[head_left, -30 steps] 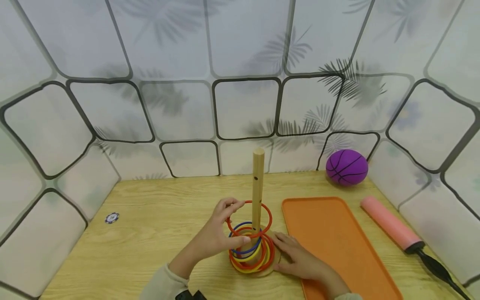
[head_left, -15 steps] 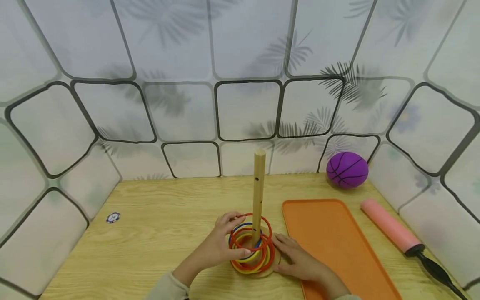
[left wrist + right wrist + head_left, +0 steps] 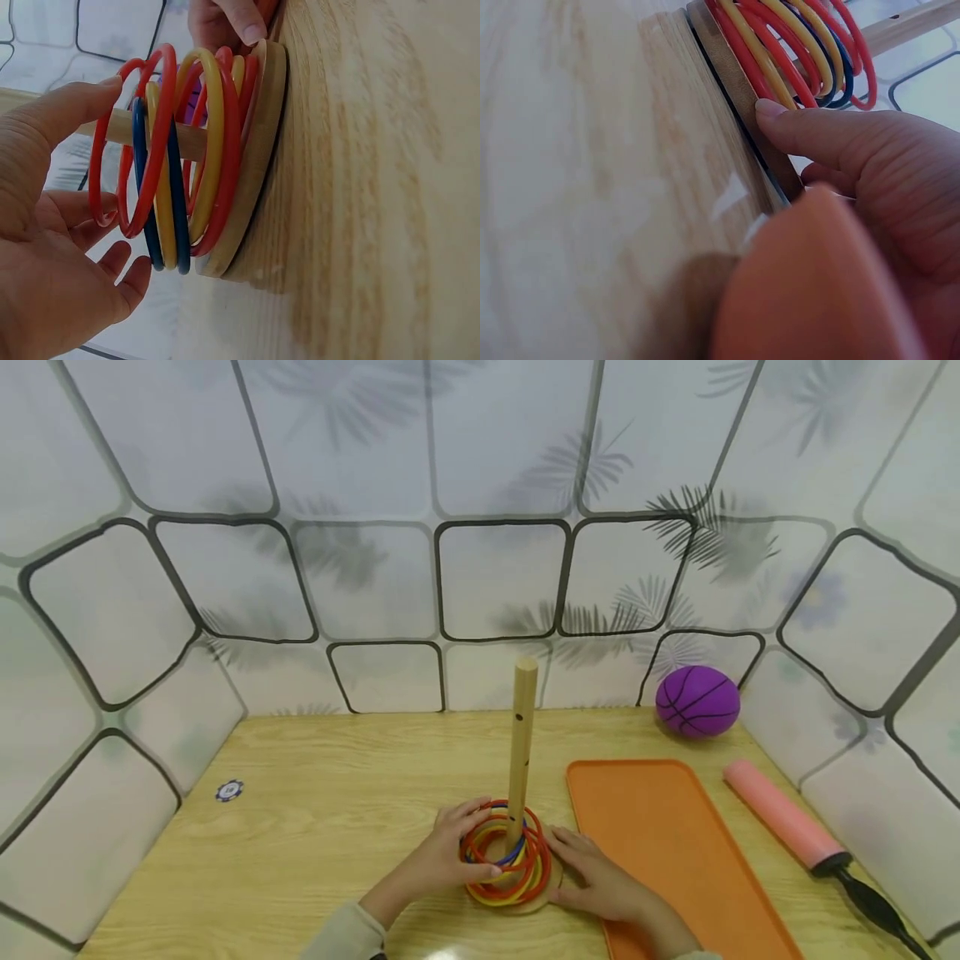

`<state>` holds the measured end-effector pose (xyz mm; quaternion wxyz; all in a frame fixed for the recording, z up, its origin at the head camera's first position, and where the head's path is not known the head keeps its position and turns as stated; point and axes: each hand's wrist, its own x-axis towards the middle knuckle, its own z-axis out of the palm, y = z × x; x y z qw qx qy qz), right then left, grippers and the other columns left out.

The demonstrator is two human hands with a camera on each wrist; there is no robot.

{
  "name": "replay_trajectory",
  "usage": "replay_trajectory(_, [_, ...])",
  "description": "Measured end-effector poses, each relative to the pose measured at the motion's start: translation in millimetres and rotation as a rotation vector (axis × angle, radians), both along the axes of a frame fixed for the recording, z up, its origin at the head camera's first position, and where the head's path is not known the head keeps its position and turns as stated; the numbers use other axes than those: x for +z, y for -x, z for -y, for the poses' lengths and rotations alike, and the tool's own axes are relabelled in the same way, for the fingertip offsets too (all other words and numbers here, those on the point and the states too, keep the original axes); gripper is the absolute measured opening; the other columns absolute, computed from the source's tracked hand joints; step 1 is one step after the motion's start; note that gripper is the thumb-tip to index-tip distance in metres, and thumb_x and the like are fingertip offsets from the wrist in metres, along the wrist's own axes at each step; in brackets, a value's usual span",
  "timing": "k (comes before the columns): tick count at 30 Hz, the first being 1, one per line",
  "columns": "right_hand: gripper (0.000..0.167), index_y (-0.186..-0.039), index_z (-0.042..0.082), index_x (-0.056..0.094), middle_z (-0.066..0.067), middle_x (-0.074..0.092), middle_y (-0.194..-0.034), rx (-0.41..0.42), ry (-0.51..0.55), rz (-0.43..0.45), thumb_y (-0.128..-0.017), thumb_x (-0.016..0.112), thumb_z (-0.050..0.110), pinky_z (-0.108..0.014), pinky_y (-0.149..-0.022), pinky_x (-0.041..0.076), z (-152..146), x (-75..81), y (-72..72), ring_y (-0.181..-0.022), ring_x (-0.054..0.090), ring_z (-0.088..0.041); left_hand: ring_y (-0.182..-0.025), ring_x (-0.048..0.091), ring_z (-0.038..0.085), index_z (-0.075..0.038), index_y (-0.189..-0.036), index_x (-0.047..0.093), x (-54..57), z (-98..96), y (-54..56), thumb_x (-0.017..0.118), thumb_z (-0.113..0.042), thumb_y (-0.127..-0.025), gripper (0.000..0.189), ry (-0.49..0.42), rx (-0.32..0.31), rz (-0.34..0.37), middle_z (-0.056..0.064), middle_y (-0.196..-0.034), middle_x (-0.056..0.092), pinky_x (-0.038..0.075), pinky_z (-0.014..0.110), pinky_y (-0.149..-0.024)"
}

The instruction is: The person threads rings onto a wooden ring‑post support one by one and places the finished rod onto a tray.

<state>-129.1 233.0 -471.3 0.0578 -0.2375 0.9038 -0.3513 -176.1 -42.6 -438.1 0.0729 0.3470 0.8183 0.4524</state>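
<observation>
A wooden ring-toss post (image 3: pixel 523 735) stands upright on a round wooden base (image 3: pixel 534 903). Red, yellow and blue rings (image 3: pixel 214 150) are stacked around its foot. My left hand (image 3: pixel 438 857) holds the topmost red ring (image 3: pixel 97 161) around the post, thumb on one side and fingers on the other. In the left wrist view that ring sits at the outer end of the stack, close to the others. My right hand (image 3: pixel 606 883) grips the right edge of the base, its thumb (image 3: pixel 802 127) on the rim; the fingers' undersides are partly hidden.
An orange tray (image 3: pixel 660 827) lies right of the post, partly under my right forearm. Beyond it are a pink hand pump (image 3: pixel 783 814) with a black nozzle and a purple ball (image 3: pixel 697 702). A poker chip (image 3: pixel 229 790) lies far left. A patterned wall rises behind.
My left hand has lowered the red ring down the post, from above the stack onto or close to the other rings. The right hand stays at the base.
</observation>
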Motion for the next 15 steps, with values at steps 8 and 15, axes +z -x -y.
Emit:
replay_trajectory(8, [0.079,-0.147,0.007,0.033,-0.028,0.028,-0.147,0.008,-0.007,0.014,-0.085,0.068,0.042,-0.070,-0.100,0.017,3.3,3.6,2.2,-0.133,0.020,-0.053,-0.133,0.023,0.040,-0.001,-0.143,0.038,1.7,6.1,-1.3,0.078,-0.027,-0.079,0.080,-0.008,0.010,0.037,0.019,-0.147,0.032,0.028,0.062,-0.099])
replay_trajectory(15, [0.079,-0.147,0.006,0.032,-0.030,0.028,-0.146,0.011,-0.027,0.023,-0.086,0.067,0.042,-0.071,-0.097,0.021,0.2,7.6,1.2,-0.131,0.022,-0.055,-0.123,0.043,0.026,-0.012,-0.144,0.038,35.0,-13.4,-2.6,0.065,-0.025,-0.091,0.061,-0.202,0.020,0.041,0.005,-0.134,0.049,0.042,0.045,-0.094])
